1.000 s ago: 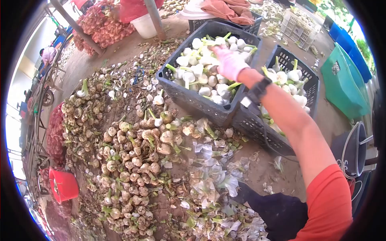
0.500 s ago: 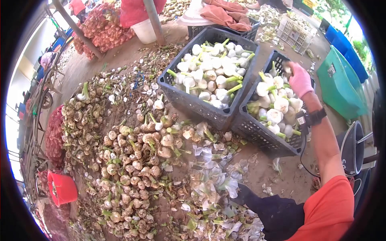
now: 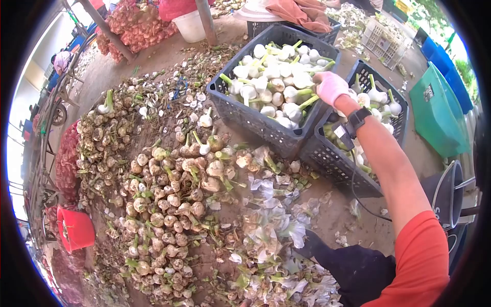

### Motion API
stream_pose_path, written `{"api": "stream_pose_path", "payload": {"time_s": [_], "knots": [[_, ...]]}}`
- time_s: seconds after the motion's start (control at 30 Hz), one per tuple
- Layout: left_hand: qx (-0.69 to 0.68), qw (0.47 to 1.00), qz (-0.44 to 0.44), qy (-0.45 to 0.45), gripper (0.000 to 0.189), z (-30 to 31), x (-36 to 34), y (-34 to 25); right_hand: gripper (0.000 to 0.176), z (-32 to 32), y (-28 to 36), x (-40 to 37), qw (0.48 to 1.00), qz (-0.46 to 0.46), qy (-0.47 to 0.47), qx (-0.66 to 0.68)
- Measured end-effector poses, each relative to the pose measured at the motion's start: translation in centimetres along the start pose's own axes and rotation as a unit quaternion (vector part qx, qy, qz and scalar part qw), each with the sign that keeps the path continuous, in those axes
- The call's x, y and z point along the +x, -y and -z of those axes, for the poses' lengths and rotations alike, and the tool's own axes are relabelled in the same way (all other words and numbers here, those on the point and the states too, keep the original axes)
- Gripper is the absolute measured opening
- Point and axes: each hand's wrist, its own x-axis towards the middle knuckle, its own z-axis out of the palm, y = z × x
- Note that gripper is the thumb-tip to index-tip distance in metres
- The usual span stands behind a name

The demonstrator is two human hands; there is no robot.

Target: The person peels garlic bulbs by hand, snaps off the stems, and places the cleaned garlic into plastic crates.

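Note:
My right hand [image 3: 330,87], in a pink glove, hovers over the shared edge of two dark plastic crates. The glove's back faces me with the fingers curled, so what it holds is hidden. A black wrist device [image 3: 358,118] with a dangling cable sits on that arm. The left crate [image 3: 245,120] is heaped with peeled white bulbs [image 3: 271,84] with green stems. The right crate [image 3: 332,158] holds more of them, partly behind my forearm. My left hand is out of sight.
A big pile of unpeeled brown bulbs [image 3: 163,204] covers the ground at left, with loose white husks [image 3: 271,230] nearer me. Around stand a red bucket [image 3: 74,227], green bin [image 3: 434,112], blue bins [image 3: 450,66], white crate [image 3: 381,43], red mesh sacks [image 3: 135,25] and a pole [image 3: 207,20].
My right hand went from the left crate out over the right crate, then came back left to the edge between the two crates.

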Motion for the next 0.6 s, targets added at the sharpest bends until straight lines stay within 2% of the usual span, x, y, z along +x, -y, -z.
{"api": "stream_pose_path", "payload": {"time_s": [0.07,0.13,0.17,0.23,0.27,0.3,0.4,0.43,0.47,0.5,0.57,0.6], "knots": [[0.009,1.0,-0.023,-0.005,0.046,0.3,-0.3,-0.2,0.021,-0.4,-2.7,1.0,0.971,0.066,-0.082,0.215],[0.015,0.999,-0.045,-0.014,0.046,-0.1,-0.9,0.7,0.02,2.7,-3.6,-1.5,0.951,0.029,-0.185,0.246],[0.008,0.997,-0.065,-0.042,0.046,-0.9,-1.2,2.1,0.02,3.1,-6.0,-1.5,0.95,0.047,-0.234,0.202],[-0.004,0.994,-0.084,-0.074,0.045,-1.0,-2.0,2.1,0.018,5.2,-8.9,-3.6,0.946,-0.017,-0.275,0.171],[0.008,0.994,-0.086,-0.072,0.045,-0.1,-2.6,0.4,0.017,5.8,-10.3,-4.4,0.953,-0.067,-0.271,0.116],[0.019,0.993,-0.089,-0.069,0.045,0.6,-3.0,-0.8,0.016,5.9,-11.7,-5.0,0.95,-0.067,-0.305,0.014],[-0.003,0.996,-0.068,-0.057,0.045,1.0,-3.9,-1.7,0.02,5.8,-12.1,-7.2,0.962,-0.077,-0.255,0.056],[-0.002,0.996,-0.066,-0.058,0.045,0.8,-4.3,-1.4,0.023,3.7,-13.3,-6.1,0.954,-0.003,-0.231,0.191],[-0.017,0.996,-0.063,-0.067,0.045,0.3,-4.4,-0.8,0.026,4.6,-10.2,-7.0,0.954,0.066,-0.183,0.226],[-0.033,0.995,-0.059,-0.076,0.045,-0.1,-4.6,-0.2,0.024,4.6,-7.3,-7.3,0.954,0.071,-0.142,0.254],[-0.048,0.994,-0.061,-0.082,0.046,-0.9,-4.8,1.3,0.027,3.5,-3.2,-6.4,0.982,0.118,-0.076,0.124],[-0.065,0.992,-0.064,-0.085,0.046,-1.1,-5.0,1.6,0.029,3.0,-1.1,-5.9,0.988,0.111,-0.053,0.092]]}}
